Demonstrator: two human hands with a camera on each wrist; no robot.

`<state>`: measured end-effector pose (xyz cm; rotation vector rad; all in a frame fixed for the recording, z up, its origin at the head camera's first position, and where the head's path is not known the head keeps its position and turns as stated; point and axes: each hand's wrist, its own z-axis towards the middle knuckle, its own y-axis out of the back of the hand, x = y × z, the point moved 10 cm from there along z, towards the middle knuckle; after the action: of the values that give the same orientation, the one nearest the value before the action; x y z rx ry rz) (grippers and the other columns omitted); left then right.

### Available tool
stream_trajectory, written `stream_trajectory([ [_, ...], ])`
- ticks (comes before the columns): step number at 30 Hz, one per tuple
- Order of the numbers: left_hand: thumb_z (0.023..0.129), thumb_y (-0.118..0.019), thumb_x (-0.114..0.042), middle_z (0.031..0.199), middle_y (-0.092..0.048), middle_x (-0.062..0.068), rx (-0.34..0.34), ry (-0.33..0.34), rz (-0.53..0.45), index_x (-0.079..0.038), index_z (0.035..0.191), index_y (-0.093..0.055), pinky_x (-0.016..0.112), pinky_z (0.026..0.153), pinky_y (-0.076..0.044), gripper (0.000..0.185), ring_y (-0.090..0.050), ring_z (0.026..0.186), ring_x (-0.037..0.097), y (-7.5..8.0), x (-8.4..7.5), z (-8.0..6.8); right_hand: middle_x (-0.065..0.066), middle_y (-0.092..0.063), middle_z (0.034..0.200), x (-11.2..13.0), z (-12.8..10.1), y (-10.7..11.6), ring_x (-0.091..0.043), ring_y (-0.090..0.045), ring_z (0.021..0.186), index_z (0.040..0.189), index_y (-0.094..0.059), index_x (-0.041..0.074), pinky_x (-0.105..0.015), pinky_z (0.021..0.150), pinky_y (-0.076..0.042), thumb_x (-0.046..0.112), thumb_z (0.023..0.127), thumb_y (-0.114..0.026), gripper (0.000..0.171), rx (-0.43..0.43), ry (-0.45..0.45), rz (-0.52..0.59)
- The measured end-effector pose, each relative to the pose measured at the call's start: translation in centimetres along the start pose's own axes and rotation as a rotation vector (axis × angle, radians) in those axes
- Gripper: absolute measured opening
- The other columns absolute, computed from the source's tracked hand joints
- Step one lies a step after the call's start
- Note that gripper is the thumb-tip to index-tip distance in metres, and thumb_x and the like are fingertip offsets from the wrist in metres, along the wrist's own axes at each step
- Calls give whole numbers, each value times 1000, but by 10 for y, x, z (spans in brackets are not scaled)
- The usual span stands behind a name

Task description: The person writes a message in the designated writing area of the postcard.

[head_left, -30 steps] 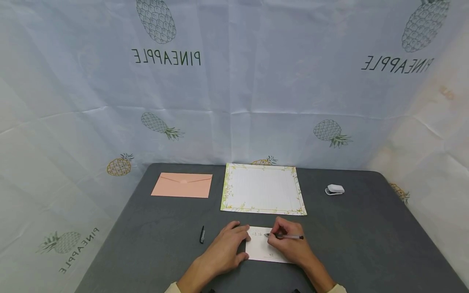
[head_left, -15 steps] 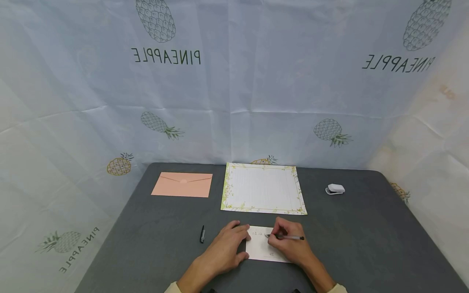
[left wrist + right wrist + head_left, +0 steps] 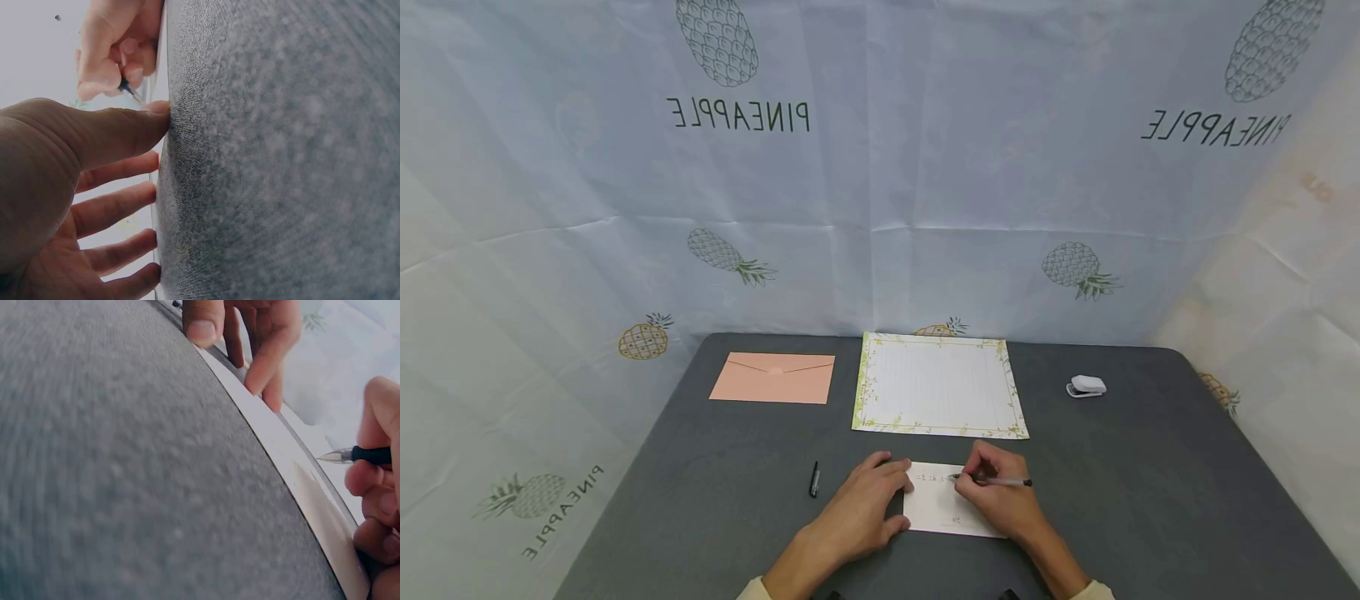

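A small white card (image 3: 934, 505) with a line of handwriting near its top lies on the dark table. My left hand (image 3: 867, 505) rests at its left edge, thumb and fingertips touching the card and tabletop, fingers fairly straight. Between thumb and fingers of my right hand (image 3: 1003, 500) I pinch a black-gripped pen (image 3: 1011, 481), its nib at the writing line. In the right wrist view the pointed metal tip of the pen (image 3: 337, 456) shows just over the card (image 3: 294, 472). The left wrist view has my left thumb (image 3: 134, 128) pressing at the card's near edge.
A black pen cap (image 3: 814, 481) lies left of my left hand. Behind the card is a lined sheet with a floral border (image 3: 936, 383). A pink envelope (image 3: 772, 380) sits at the back left, a white stapler (image 3: 1086, 386) at the back right. A pineapple-print cloth (image 3: 880, 167) hangs behind the table.
My right hand has moved slightly right along the writing line with the pen, and more marks show on the card. The left hand stays in place.
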<state>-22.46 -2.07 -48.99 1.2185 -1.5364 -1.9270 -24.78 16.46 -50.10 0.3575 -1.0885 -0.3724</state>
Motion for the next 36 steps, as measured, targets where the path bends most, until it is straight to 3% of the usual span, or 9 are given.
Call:
stream_trajectory([
  [17,89,-93,-27,152,-69,3,9,-1,-3,-18,117,-79,49,124,-50,33,-58,147,33,-2,0,0,19,-60,67,0,-1,-2,2,-50,58,76,-62,31,-16,51,-41,-7,75,-78,41,26,2,-55],
  [36,89,-94,-28,151,-69,2,-4,-3,16,-18,116,-79,48,124,-50,33,-59,146,32,-2,1,1,20,-54,64,4,0,-3,4,-44,58,73,-59,31,-13,50,-34,-6,72,-79,42,37,53,-47],
])
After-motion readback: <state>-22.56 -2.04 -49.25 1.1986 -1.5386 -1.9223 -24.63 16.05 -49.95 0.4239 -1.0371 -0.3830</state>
